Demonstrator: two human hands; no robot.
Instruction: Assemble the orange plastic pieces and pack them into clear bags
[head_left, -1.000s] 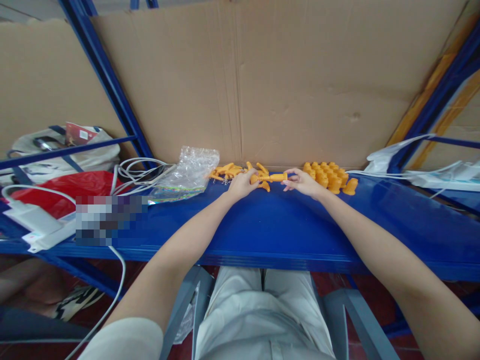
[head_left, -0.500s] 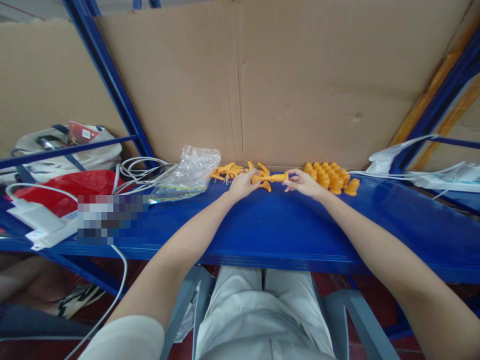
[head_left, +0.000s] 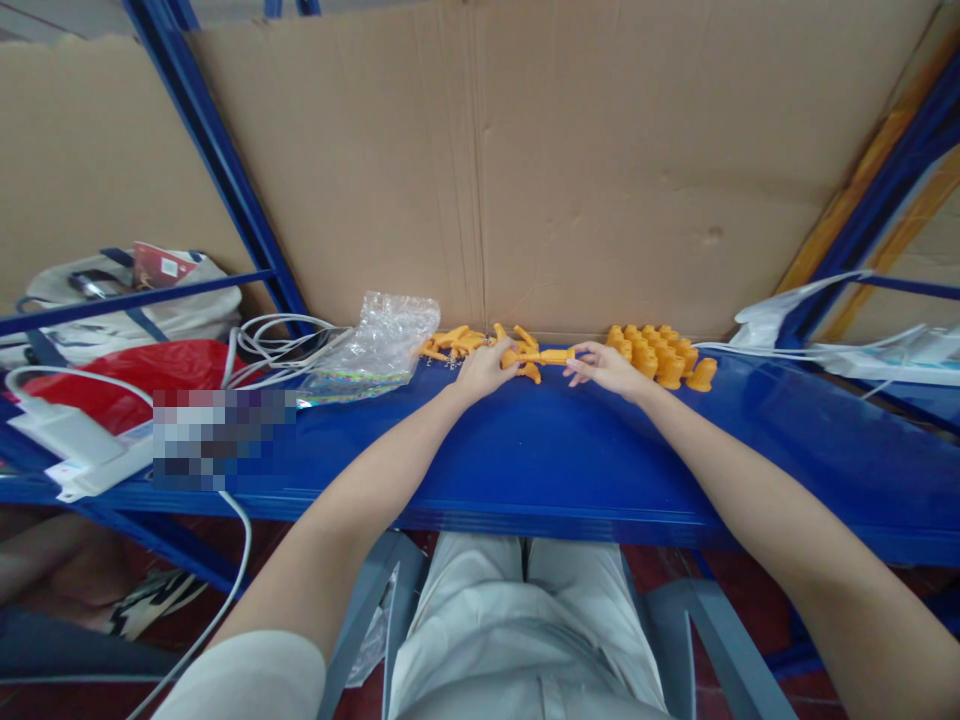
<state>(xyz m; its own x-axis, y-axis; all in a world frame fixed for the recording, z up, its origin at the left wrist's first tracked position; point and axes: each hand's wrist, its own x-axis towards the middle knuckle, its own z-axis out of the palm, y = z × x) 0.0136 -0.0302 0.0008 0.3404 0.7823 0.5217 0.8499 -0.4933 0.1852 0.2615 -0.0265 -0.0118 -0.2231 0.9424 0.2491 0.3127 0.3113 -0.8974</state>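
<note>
Both of my hands hold one long orange part (head_left: 553, 356) level above the blue shelf. My left hand (head_left: 487, 370) is closed on its left end, and my right hand (head_left: 602, 367) pinches its right end with the fingertips. Behind and left of my left hand lies a loose pile of orange pieces (head_left: 457, 342), some with small metal bits. Just right of my right hand, several orange cup-shaped pieces (head_left: 670, 368) stand upright in rows.
The blue shelf (head_left: 540, 460) has a cardboard wall (head_left: 600, 180) behind it. At left are a clear plastic bag (head_left: 390, 335), white cables (head_left: 281, 335), a red bag (head_left: 180, 365) and a power strip (head_left: 112, 460). A white bag (head_left: 765, 318) sits at right.
</note>
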